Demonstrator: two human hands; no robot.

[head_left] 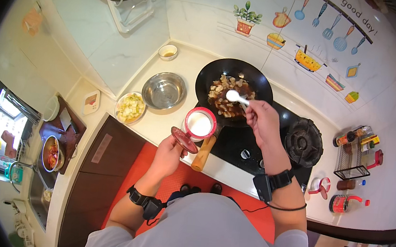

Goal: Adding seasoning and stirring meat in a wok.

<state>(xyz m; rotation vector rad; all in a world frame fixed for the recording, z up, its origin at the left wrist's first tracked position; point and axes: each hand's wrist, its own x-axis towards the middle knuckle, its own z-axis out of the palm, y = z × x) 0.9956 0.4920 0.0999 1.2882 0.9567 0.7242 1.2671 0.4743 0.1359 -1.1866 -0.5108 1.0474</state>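
Observation:
My left hand [166,155] holds a round jar [200,123] with a red rim and its red lid flipped back; white powder or grains fill much of it. Between the fingers of my right hand [263,121] is the handle of a small white spoon [233,96], held over a black wok [206,74]. Whether the spoon bears anything I cannot tell. Chopped pieces of food [219,88] lie in brown sauce inside the wok. Its wooden handle [202,154] points towards me, just right of the jar.
Left of the wok stand a steel bowl [164,91], a plate of chopped pale green vegetable [131,107] and a small bowl [168,52]. At right are a second burner [304,142], a wire rack [349,161] and sauce bottles [339,204]. A cleaver [65,118] lies near the sink.

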